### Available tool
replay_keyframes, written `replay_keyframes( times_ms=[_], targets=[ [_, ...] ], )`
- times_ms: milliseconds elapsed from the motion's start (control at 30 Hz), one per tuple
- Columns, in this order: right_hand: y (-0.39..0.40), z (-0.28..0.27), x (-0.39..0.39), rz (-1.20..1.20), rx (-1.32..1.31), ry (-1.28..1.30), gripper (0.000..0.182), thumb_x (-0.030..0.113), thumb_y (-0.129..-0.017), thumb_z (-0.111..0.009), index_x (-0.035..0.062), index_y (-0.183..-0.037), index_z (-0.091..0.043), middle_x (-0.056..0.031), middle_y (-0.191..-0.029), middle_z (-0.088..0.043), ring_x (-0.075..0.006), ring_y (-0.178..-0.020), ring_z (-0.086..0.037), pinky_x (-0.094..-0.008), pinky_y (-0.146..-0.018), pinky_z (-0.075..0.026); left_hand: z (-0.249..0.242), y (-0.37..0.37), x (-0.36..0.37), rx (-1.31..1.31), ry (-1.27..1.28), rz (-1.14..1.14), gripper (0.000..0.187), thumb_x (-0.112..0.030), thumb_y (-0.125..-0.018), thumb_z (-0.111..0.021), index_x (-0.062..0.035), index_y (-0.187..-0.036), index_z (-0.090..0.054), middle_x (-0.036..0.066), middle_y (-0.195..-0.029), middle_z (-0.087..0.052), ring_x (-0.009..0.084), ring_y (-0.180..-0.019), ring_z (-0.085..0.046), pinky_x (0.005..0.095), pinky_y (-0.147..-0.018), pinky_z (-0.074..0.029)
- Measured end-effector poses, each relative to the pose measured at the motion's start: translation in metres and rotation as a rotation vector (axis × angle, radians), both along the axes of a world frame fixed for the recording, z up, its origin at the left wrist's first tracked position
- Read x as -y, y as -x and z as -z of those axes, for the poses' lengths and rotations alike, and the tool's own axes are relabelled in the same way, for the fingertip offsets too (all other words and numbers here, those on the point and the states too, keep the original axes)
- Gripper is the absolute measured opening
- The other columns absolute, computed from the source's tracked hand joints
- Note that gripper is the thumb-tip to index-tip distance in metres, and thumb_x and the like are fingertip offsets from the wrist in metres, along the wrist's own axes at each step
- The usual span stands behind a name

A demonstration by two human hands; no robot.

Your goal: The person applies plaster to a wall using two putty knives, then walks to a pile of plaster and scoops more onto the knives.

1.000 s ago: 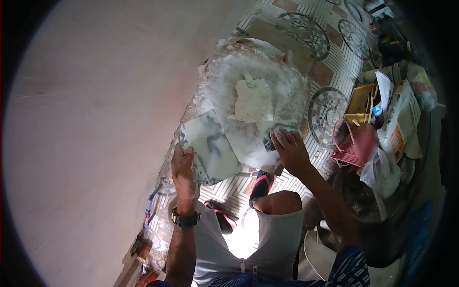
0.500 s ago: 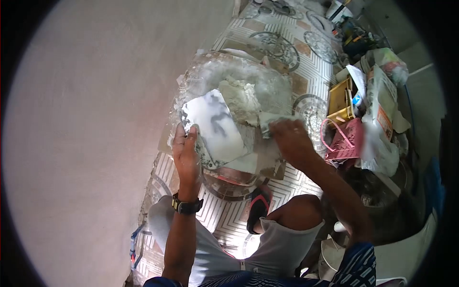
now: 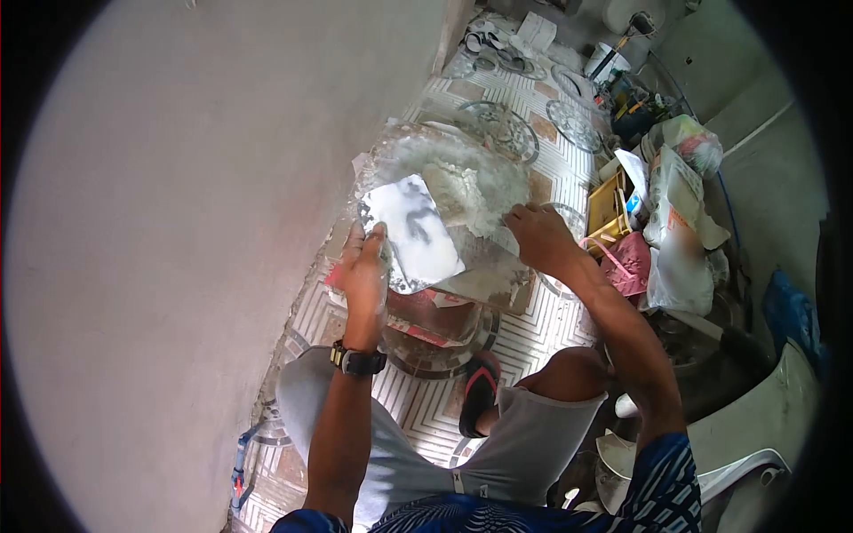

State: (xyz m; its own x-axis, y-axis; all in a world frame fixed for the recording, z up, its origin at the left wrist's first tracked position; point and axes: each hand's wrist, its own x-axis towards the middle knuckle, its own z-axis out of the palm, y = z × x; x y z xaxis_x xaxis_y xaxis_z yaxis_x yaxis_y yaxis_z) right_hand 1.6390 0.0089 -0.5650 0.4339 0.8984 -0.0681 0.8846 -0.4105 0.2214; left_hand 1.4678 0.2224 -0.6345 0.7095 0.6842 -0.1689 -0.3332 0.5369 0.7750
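Observation:
My left hand (image 3: 364, 271) grips a flat rectangular plate (image 3: 413, 233) by its left edge; white paste with grey smears covers its face. Beyond the plate lies a heap of pale wet paste (image 3: 458, 191) on a dusty board (image 3: 498, 266). My right hand (image 3: 542, 238) is over the right side of the board, its fingers bent and closed. Whatever it holds is hidden beneath the fingers.
A plain wall (image 3: 195, 222) rises along the left. At the right are a yellow container (image 3: 607, 211), a pink basket (image 3: 629, 265) and plastic bags (image 3: 682, 280). A sandalled foot (image 3: 481, 391) rests on the patterned floor below the board.
The view has shifted slightly. My right hand has turned, and the pale flat tool seen at its fingers before no longer shows. My left hand still holds the plate.

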Motion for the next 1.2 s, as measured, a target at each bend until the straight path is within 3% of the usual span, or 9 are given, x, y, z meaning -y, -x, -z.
replay_keyframes(
  times_ms=[67,133,267,433,600,733,867,1000,1200],
  targets=[
    [0.003,0.032,0.000,-0.103,0.110,-0.005,0.025,0.010,-0.075,-0.063,0.0072,-0.100,-0.065,-0.0087,-0.103,-0.063,-0.0258,-0.100,-0.059,-0.0406,-0.079,-0.048,0.004,0.001,-0.004,0.035,0.058,0.066,0.048,-0.011,-0.096,-0.058,0.0056,-0.138,-0.043,0.006,-0.120,-0.060,0.0111,-0.107,-0.057,0.0241,-0.089,-0.044],
    [0.012,0.069,0.001,-0.143,0.074,0.014,0.031,0.010,-0.075,-0.063,0.0083,-0.106,-0.065,-0.0076,-0.106,-0.063,-0.0250,-0.101,-0.059,-0.0418,-0.081,-0.048,0.003,-0.002,-0.005,0.064,0.052,0.032,0.036,-0.011,-0.096,-0.054,0.0043,-0.127,-0.052,0.007,-0.114,-0.063,0.0145,-0.101,-0.061,0.0273,-0.089,-0.046],
    [0.008,0.013,-0.002,-0.070,-0.022,0.075,0.026,0.011,-0.080,-0.059,0.0114,-0.105,-0.067,-0.0055,-0.108,-0.063,-0.0236,-0.102,-0.059,-0.0398,-0.082,-0.046,0.002,0.004,-0.013,-0.102,0.098,-0.050,0.028,-0.013,-0.095,-0.051,0.0018,-0.118,-0.058,0.008,-0.107,-0.065,0.0180,-0.095,-0.065,0.0304,-0.085,-0.050],
    [0.016,0.066,-0.006,-0.192,0.090,-0.060,0.022,0.010,-0.081,-0.057,0.0124,-0.100,-0.067,-0.0052,-0.102,-0.065,-0.0239,-0.100,-0.060,-0.0405,-0.085,-0.047,-0.007,0.012,-0.018,-0.004,0.197,-0.030,0.027,-0.017,-0.093,-0.052,-0.0001,-0.112,-0.059,0.008,-0.099,-0.066,0.0202,-0.084,-0.067,0.0331,-0.075,-0.056],
    [0.024,0.004,-0.024,0.014,0.020,0.089,0.023,0.009,-0.081,-0.057,0.0148,-0.101,-0.067,-0.0050,-0.104,-0.064,-0.0231,-0.099,-0.061,-0.0427,-0.081,-0.048,-0.012,0.020,-0.021,-0.065,0.216,0.005,0.028,-0.020,-0.093,-0.051,-0.0001,-0.112,-0.059,0.008,-0.096,-0.066,0.0191,-0.082,-0.068,0.0331,-0.074,-0.056],
    [0.022,0.059,-0.024,-0.117,0.106,0.046,0.027,0.009,-0.080,-0.060,0.0123,-0.106,-0.066,-0.0039,-0.107,-0.064,-0.0238,-0.100,-0.061,-0.0428,-0.081,-0.047,-0.031,0.030,-0.023,-0.043,0.222,0.026,0.030,-0.022,-0.093,-0.049,-0.0002,-0.113,-0.058,0.007,-0.096,-0.066,0.0189,-0.083,-0.068,0.0328,-0.074,-0.056],
    [0.022,0.020,-0.032,-0.017,-0.086,0.088,0.026,0.007,-0.080,-0.058,0.0112,-0.105,-0.065,-0.0037,-0.104,-0.064,-0.0257,-0.100,-0.060,-0.0404,-0.081,-0.045,-0.037,0.033,-0.028,-0.004,0.254,-0.012,0.032,-0.023,-0.093,-0.048,-0.0002,-0.114,-0.058,0.007,-0.098,-0.066,0.0187,-0.083,-0.068,0.0329,-0.074,-0.056],
    [0.023,0.036,-0.040,-0.115,0.131,-0.108,0.022,0.009,-0.079,-0.059,0.0091,-0.100,-0.066,-0.0064,-0.102,-0.064,-0.0249,-0.097,-0.060,-0.0422,-0.078,-0.046,-0.034,0.034,-0.030,-0.003,0.233,0.016,0.034,-0.025,-0.094,-0.048,0.0000,-0.116,-0.057,0.008,-0.100,-0.066,0.0192,-0.085,-0.068,0.0333,-0.075,-0.056],
    [0.035,0.004,-0.054,0.021,0.052,0.236,0.020,0.013,-0.083,-0.057,0.0088,-0.100,-0.066,-0.0063,-0.100,-0.063,-0.0242,-0.099,-0.061,-0.0417,-0.076,-0.047,-0.027,0.035,-0.036,0.001,0.204,-0.037,0.034,-0.025,-0.094,-0.049,0.0005,-0.115,-0.057,0.009,-0.101,-0.066,0.0202,-0.086,-0.068,0.0339,-0.075,-0.057]
  ],
)
